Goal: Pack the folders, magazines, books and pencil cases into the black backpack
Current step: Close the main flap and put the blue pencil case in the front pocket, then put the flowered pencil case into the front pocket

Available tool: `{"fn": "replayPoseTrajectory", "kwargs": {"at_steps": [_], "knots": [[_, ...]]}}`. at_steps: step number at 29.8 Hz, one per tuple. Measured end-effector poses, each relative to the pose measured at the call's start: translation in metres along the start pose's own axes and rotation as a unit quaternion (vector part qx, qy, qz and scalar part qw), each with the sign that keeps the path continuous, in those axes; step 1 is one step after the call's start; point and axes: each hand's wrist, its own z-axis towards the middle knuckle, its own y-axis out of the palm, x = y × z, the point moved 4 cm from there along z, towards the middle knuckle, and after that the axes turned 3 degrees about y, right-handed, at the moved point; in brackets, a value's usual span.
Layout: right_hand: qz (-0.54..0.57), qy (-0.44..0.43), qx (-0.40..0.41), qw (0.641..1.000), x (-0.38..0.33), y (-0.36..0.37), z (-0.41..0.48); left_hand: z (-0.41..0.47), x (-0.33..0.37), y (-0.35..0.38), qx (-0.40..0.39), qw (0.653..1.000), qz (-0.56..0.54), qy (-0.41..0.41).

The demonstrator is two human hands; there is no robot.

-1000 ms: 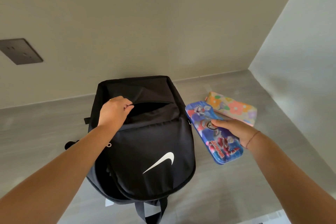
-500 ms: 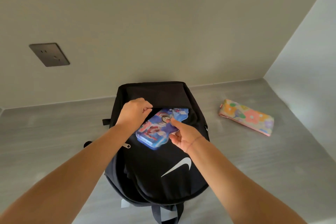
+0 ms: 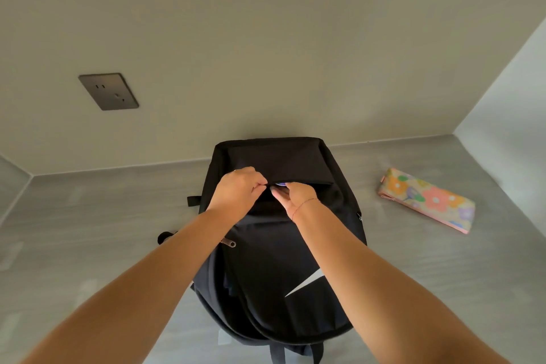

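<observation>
The black backpack [image 3: 283, 260] with a white swoosh lies flat on the grey surface, its front pocket open near the top. My left hand [image 3: 236, 192] grips the upper edge of that pocket opening. My right hand [image 3: 295, 195] reaches into the pocket, its fingers pushing the blue cartoon pencil case [image 3: 280, 184], of which only a small sliver shows at the opening. A floral pencil case [image 3: 428, 198] lies on the surface to the right of the backpack, untouched.
A dark wall socket [image 3: 108, 91] sits on the beige wall at the back left. A white side wall [image 3: 514, 115] closes the right. A zipper pull [image 3: 229, 243] hangs at the backpack's left side. Straps stick out at the near end.
My right hand carried the blue pencil case from the right over to the backpack and pushed it into the front pocket, where it is now almost hidden. My left hand kept holding the pocket edge.
</observation>
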Motion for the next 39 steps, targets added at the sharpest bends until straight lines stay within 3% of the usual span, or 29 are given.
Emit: {"fn": "replayPoseTrajectory", "kwargs": {"at_steps": [5,8,10,13,15,18,22,24,31,34,36,39], "knots": [[-0.007,0.006,-0.090,0.996,0.000,-0.011,-0.009,0.001,-0.004,0.003,0.024,1.000,-0.009,0.006],[-0.082,0.004,-0.163,0.983,-0.016,-0.048,-0.033,0.003,-0.005,0.008,0.038,0.999,-0.016,0.011],[-0.144,-0.042,-0.153,0.977,-0.044,-0.081,-0.043,0.006,-0.001,0.013,0.048,0.998,-0.022,0.023],[-0.249,-0.141,-0.055,0.957,-0.090,-0.134,-0.039,0.016,0.018,0.025,0.055,0.997,-0.015,0.048],[-0.368,-0.223,0.043,0.902,-0.118,-0.171,-0.029,0.024,0.031,0.035,0.057,0.996,-0.018,0.063],[-0.535,-0.289,0.151,0.779,-0.150,-0.223,-0.003,0.036,0.045,0.047,0.049,0.995,-0.014,0.084],[-0.721,-0.235,0.203,0.620,-0.181,-0.277,0.038,0.043,0.052,0.058,0.045,0.995,0.005,0.091],[-0.761,-0.196,0.225,0.576,-0.195,-0.291,0.052,0.045,0.054,0.064,0.042,0.995,0.017,0.084],[-0.775,-0.131,0.249,0.566,-0.216,-0.299,0.080,0.044,0.052,0.067,0.028,0.998,0.028,0.057],[-0.792,-0.117,0.252,0.544,-0.223,-0.295,0.084,0.043,0.052,0.068,0.028,0.998,0.029,0.045],[-0.795,-0.075,0.223,0.560,-0.225,-0.292,0.081,0.043,0.053,0.068,0.028,0.998,0.027,0.039],[-0.768,-0.046,0.177,0.614,-0.222,-0.288,0.073,0.041,0.052,0.066,0.030,0.999,0.024,0.032]]}}
